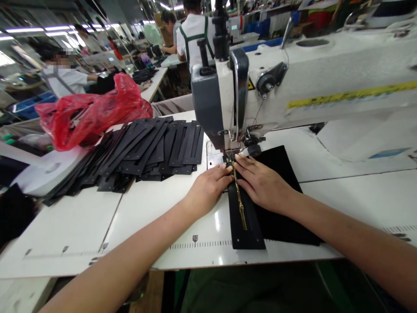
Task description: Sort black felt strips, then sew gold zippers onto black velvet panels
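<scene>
A black strip with a gold-toothed zipper (240,202) runs lengthwise under the needle area of a white sewing machine (339,74). My left hand (210,189) rests at the strip's left edge, its fingers stretched toward the presser foot (230,158). Across the zipper, my right hand (260,180) lies flat with fingers extended over the strip. Beneath the strip and my right hand spreads a larger black fabric panel (286,221). Gold zipper teeth and the slider show between the hands. The needle tip is hidden by the machine head and fingers.
Left of the machine lies a heap of black slotted strips (146,150). Behind it sits a crumpled red plastic bag (97,108). Ruler marks line the front of the white table (156,217). Several people work at the back, one in a white shirt (195,41).
</scene>
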### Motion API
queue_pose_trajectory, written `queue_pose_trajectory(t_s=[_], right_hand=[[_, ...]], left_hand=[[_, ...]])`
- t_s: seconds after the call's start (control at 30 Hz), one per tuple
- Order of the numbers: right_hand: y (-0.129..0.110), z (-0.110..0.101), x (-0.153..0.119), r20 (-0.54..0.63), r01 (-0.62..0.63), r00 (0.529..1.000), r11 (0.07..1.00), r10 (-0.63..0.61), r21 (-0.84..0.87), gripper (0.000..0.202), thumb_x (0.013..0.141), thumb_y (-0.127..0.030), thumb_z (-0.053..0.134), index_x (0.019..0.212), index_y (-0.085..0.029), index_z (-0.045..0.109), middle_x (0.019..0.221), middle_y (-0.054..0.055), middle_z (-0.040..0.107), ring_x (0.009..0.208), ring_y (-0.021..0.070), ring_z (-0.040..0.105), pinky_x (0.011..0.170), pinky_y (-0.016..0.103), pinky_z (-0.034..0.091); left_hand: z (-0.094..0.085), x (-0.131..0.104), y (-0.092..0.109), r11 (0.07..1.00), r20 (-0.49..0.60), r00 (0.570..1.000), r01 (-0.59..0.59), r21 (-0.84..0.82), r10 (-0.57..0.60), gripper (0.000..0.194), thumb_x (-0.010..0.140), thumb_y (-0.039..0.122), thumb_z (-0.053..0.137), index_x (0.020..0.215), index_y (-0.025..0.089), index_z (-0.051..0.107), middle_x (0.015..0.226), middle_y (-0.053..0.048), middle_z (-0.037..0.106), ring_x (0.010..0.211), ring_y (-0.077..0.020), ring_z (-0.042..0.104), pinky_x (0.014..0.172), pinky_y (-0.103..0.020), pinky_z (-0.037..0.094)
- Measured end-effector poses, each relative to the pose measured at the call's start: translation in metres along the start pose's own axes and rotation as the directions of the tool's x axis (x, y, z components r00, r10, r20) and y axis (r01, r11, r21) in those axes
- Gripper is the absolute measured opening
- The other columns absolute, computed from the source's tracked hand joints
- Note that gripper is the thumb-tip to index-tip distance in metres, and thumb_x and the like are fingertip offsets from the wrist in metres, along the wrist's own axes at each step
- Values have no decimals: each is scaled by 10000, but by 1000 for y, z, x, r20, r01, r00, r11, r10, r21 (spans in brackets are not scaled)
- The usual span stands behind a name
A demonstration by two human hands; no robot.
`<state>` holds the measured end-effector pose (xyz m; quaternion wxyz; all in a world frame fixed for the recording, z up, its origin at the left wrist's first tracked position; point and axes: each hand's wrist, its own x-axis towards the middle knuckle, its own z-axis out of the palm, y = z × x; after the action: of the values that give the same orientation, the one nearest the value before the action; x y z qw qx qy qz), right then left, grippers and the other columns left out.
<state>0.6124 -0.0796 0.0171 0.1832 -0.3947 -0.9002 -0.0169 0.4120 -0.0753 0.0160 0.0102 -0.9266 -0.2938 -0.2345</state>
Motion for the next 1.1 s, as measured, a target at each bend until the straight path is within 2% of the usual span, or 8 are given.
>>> queue_pose_trajectory(t_s=[0.2,0.4,0.6,0.73,0.87,0.93,1.03,1.1], right_hand=[[5,5,3,-44,9,999,1000,-8,8,402,925,-230,368,1216,9,510,1303,210,491,1241,272,424,1051,445,363],[18,11,11,-112,43,993,998,-38,50,361,913,-215,393,1186,-24,533,1211,207,563,1130,279,527,957,460,453],[7,-17,0,-81,55,996,985,-42,164,251,829,-181,500,1047,-167,623,1229,128,552,1141,267,501,961,460,420],[-20,-30,-6,4,-51,999,979,51,199,256,701,-233,628,947,-166,612,1201,127,536,1169,303,433,1000,491,343],[-33,-21,7,-33,-230,970,955,240,187,70,703,-148,563,768,-166,546,936,107,573,934,269,513,801,427,436],[-33,-15,12,-53,-313,942,923,332,224,84,696,-110,532,709,-182,491,813,74,562,822,237,529,722,382,450],[-31,-14,6,-51,-354,922,886,385,299,117,718,-84,486,741,-197,463,688,9,538,646,165,541,596,289,466],[-31,-17,-7,-86,-306,933,896,349,321,155,771,-82,433,858,-188,505,733,16,567,660,156,566,601,279,490]], left_hand=[[2,4,-2,1000,-12,1000,16,8,-16,221,894,137,435,1035,109,603,1115,-120,621,1086,-224,570,945,-424,490],[6,9,-6,997,-23,997,75,-1,-75,232,893,165,432,1041,125,606,1019,-120,620,967,-222,609,802,-372,553],[1,7,-1,986,10,991,132,-99,-132,299,813,129,454,1093,123,559,1089,-143,572,1038,-242,578,866,-394,527],[-5,4,6,966,36,988,153,-210,-148,389,782,137,462,1170,122,475,1173,-152,538,1213,-256,460,991,-413,445],[-5,3,7,958,24,986,168,-233,-167,414,783,136,463,1197,118,462,1174,-153,544,1229,-253,445,1007,-419,430],[-3,3,7,960,11,983,179,-217,-181,391,794,132,468,1183,138,504,1183,-140,553,1214,-249,467,983,-410,454],[-1,2,9,972,-22,982,180,-153,-186,331,812,123,479,1123,162,587,1191,-121,583,1162,-244,524,959,-396,477],[0,-1,16,984,-47,987,151,-98,-156,293,826,129,492,1088,166,617,1178,-112,609,1115,-236,565,955,-393,483]])
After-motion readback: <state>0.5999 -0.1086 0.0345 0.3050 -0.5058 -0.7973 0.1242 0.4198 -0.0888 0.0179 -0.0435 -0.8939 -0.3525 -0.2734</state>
